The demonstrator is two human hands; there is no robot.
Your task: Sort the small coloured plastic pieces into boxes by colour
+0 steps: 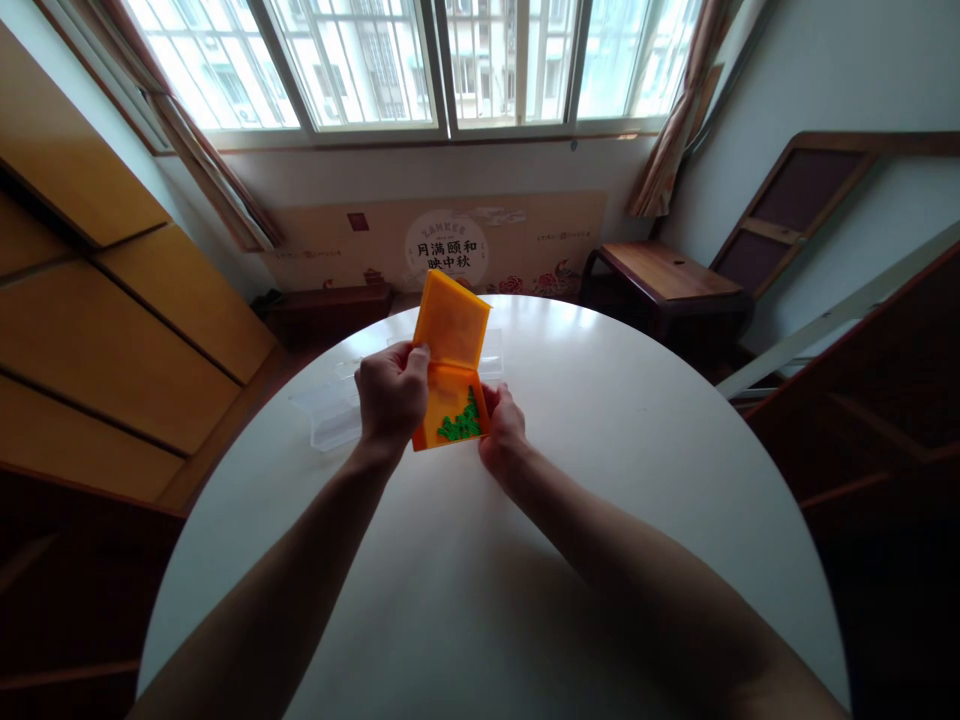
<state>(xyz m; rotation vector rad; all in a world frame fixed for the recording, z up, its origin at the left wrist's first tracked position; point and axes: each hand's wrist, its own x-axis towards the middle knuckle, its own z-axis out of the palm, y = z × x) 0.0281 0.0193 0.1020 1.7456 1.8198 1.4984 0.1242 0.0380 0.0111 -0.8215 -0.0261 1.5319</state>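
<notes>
An orange hinged plastic box (451, 330) stands open above a round white table (600, 450), its lid tilted up towards the window. Small green pieces (460, 424) lie in its lower half. My left hand (390, 395) grips the box's left edge, with the thumb up near the hinge. On the other side, my right hand (502, 428) holds the lower right edge, fingers curled around it.
Clear plastic containers (330, 415) lie on the table behind and left of the box. A dark wooden side table (664, 270) stands at the back right, wooden cabinets (112, 330) line the left wall, and a framed panel (802, 205) leans at the right.
</notes>
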